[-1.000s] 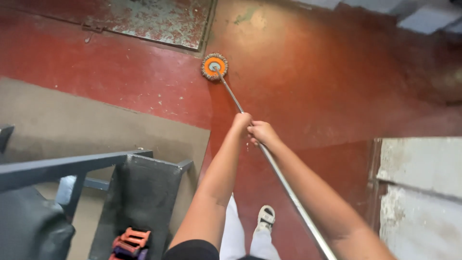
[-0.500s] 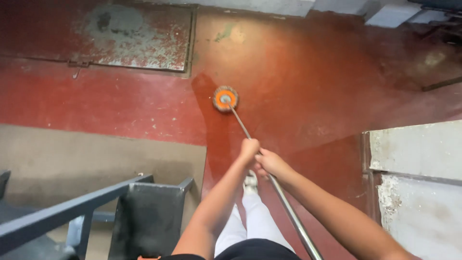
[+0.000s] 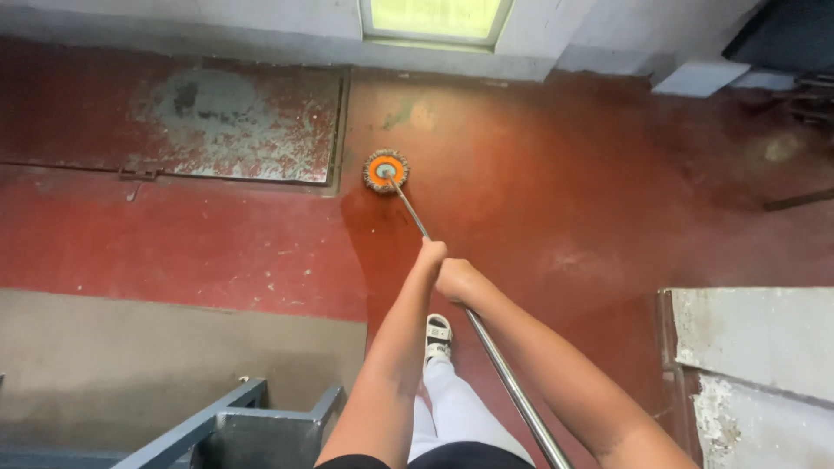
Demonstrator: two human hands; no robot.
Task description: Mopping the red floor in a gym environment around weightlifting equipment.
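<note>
Mop [image 3: 387,171] head sits on the red floor [image 3: 565,182] at upper centre of frame, just right of the worn floor hatch [image 3: 234,126]. Its metal handle [image 3: 504,373] runs on a long diagonal from the head down to the lower right edge. Left hand [image 3: 430,258] and right hand [image 3: 456,280], touching, both closed around the handle mid-frame. One sandalled foot [image 3: 438,330] below them.

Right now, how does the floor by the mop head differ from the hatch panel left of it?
The floor by the mop head is glossy, wet-looking, evenly red; the hatch panel is dull, its paint worn to grey patches. The panel is framed by a seam; the floor runs unbroken. Both are red and level.
</note>
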